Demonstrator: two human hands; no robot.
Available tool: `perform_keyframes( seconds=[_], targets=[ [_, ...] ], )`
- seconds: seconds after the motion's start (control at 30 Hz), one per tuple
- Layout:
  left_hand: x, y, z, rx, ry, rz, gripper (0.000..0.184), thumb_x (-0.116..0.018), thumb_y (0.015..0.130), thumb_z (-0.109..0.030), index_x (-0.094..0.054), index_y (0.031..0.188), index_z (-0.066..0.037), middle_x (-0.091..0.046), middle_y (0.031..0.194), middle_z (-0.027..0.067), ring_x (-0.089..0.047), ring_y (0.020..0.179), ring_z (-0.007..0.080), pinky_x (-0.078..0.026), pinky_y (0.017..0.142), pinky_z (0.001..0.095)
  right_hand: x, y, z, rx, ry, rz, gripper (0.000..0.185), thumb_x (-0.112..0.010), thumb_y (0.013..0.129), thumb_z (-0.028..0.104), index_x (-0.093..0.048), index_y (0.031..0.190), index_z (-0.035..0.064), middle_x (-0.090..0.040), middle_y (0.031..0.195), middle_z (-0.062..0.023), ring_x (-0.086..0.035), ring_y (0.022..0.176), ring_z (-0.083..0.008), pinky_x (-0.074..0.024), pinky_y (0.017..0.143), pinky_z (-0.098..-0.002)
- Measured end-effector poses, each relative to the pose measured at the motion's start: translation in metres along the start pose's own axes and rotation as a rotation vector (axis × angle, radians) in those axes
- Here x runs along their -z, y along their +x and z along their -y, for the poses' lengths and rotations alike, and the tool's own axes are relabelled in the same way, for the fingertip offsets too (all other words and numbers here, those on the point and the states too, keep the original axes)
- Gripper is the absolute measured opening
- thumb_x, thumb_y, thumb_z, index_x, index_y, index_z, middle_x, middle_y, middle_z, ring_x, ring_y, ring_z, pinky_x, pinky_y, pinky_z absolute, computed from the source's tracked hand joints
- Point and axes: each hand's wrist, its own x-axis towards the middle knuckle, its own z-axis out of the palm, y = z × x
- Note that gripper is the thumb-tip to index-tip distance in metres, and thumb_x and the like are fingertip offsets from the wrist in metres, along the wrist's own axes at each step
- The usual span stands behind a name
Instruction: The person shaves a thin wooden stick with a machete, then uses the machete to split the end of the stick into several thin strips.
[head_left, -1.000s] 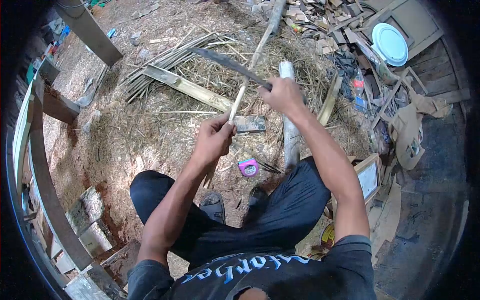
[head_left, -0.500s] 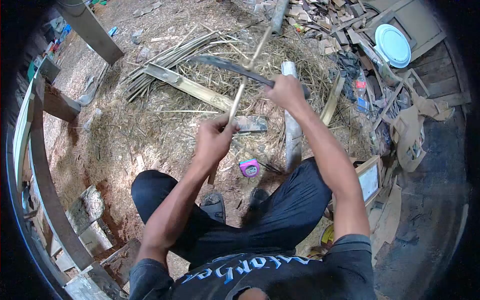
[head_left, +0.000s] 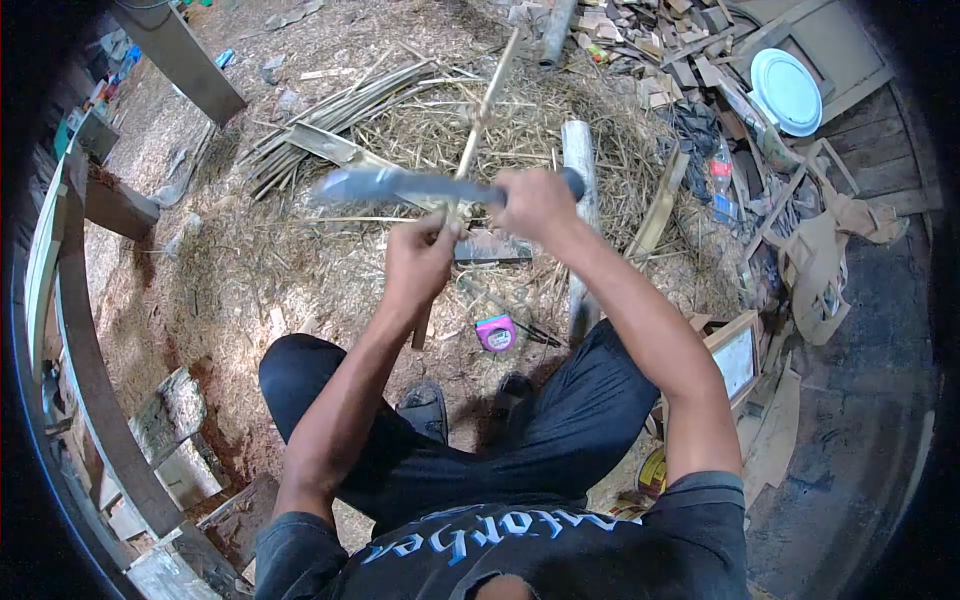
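Observation:
My left hand (head_left: 421, 262) is closed around the lower part of a thin pale wooden strip (head_left: 480, 118), which slants up and away from me. In my right hand (head_left: 536, 204) is the handle of a large knife (head_left: 385, 186). Its blade, blurred by motion, points left and crosses the strip just above my left hand. A short flat block (head_left: 493, 247) lies on the ground right of my left hand. Nearer to me on the ground is a pink tape measure (head_left: 496, 333).
Split strips (head_left: 340, 105) and straw lie beyond my hands. A round log (head_left: 580, 165) lies to the right. Wood scraps (head_left: 650, 45), a pale blue lid (head_left: 786, 92) and a framed panel (head_left: 735, 358) are farther right. A wooden post (head_left: 180, 60) stands at upper left.
The knife has come down along the strip toward my left hand, and my right hand has moved nearer and to the left. My left hand and the strip have shifted slightly left.

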Motion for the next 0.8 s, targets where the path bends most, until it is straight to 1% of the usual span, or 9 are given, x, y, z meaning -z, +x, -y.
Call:
perform_keyframes(
  seconds=[0.07,0.2,0.27,0.37,0.43,0.6,0.63,0.7,0.8],
  targets=[
    [-0.003,-0.020,0.001,0.067,0.036,0.054,0.017,-0.061,0.094,-0.014,-0.071,0.097,-0.001,-0.052,0.061,-0.0039,-0.044,0.049,0.0022,-0.032,0.041,0.0203,0.021,0.012,-0.021,-0.521,0.214,0.183,0.025,-0.061,0.081,0.027,-0.067,0.078,0.0028,-0.065,0.066,-0.0218,-0.068,0.066,-0.0340,-0.0564,0.066,-0.0436],
    [-0.009,-0.011,0.011,0.095,-0.164,0.167,0.017,-0.059,0.094,-0.013,-0.069,0.095,0.000,-0.051,0.059,-0.0035,-0.042,0.048,0.0022,-0.031,0.042,0.0205,0.018,-0.005,-0.031,-0.458,0.076,0.096,0.026,-0.062,0.080,0.027,-0.070,0.081,0.0031,-0.067,0.071,-0.0222,-0.068,0.069,-0.0347,-0.0557,0.068,-0.0459],
    [-0.007,-0.005,0.005,0.162,-0.202,0.220,0.018,-0.058,0.094,-0.013,-0.069,0.095,0.002,-0.052,0.058,-0.0027,-0.043,0.048,0.0025,-0.032,0.043,0.0211,0.029,-0.010,-0.013,-0.435,0.150,0.134,0.026,-0.061,0.081,0.027,-0.072,0.084,0.0039,-0.068,0.072,-0.0193,-0.068,0.068,-0.0344,-0.0551,0.069,-0.0457],
    [-0.007,0.005,-0.006,0.219,-0.536,0.262,0.021,-0.053,0.097,-0.017,-0.064,0.087,-0.001,-0.043,0.059,-0.0053,-0.034,0.046,0.0048,-0.025,0.043,0.0214,0.022,-0.019,0.014,-0.386,0.271,0.204,0.023,-0.061,0.080,0.026,-0.070,0.080,0.0043,-0.067,0.069,-0.0197,-0.067,0.067,-0.0359,-0.0544,0.069,-0.0455],
    [-0.007,0.010,-0.004,0.210,-0.512,0.197,0.021,-0.053,0.096,-0.016,-0.063,0.087,-0.001,-0.043,0.059,-0.0055,-0.034,0.046,0.0050,-0.025,0.043,0.0217,0.018,-0.018,0.021,-0.328,0.318,0.270,0.021,-0.062,0.079,0.025,-0.070,0.079,0.0048,-0.066,0.068,-0.0201,-0.067,0.067,-0.0368,-0.0543,0.069,-0.0455],
    [-0.003,0.002,-0.002,0.177,-0.441,0.122,0.021,-0.054,0.097,-0.016,-0.060,0.084,0.000,-0.043,0.054,-0.0043,-0.035,0.042,0.0053,-0.026,0.040,0.0227,0.008,-0.013,0.007,0.003,0.035,0.011,0.018,-0.064,0.078,0.023,-0.068,0.080,0.0053,-0.067,0.068,-0.0156,-0.067,0.062,-0.0327,-0.0544,0.061,-0.0435],
    [0.001,-0.006,-0.006,0.145,-0.415,0.170,0.019,-0.053,0.097,-0.015,-0.063,0.093,0.000,-0.041,0.060,-0.0057,-0.033,0.047,0.0046,-0.025,0.044,0.0213,0.017,-0.008,0.000,-0.164,0.092,0.051,0.019,-0.062,0.081,0.024,-0.068,0.081,0.0063,-0.067,0.069,-0.0141,-0.066,0.062,-0.0284,-0.0540,0.059,-0.0408],
    [0.002,-0.015,-0.009,0.185,-0.463,0.253,0.018,-0.053,0.097,-0.015,-0.062,0.093,-0.001,-0.041,0.060,-0.0064,-0.032,0.046,0.0038,-0.024,0.043,0.0205,0.030,0.002,-0.013,-0.493,0.215,0.119,0.020,-0.059,0.087,0.025,-0.069,0.083,0.0084,-0.068,0.071,-0.0112,-0.066,0.061,-0.0198,-0.0531,0.056,-0.0355],
    [-0.003,-0.019,-0.012,0.251,-0.521,0.305,0.017,-0.053,0.098,-0.016,-0.061,0.093,-0.002,-0.040,0.060,-0.0079,-0.031,0.046,0.0024,-0.022,0.043,0.0191,0.033,-0.003,-0.025,-0.583,0.181,0.229,0.024,-0.060,0.086,0.026,-0.070,0.087,0.0053,-0.068,0.071,-0.0154,-0.066,0.062,-0.0234,-0.0529,0.058,-0.0370]
  ],
)
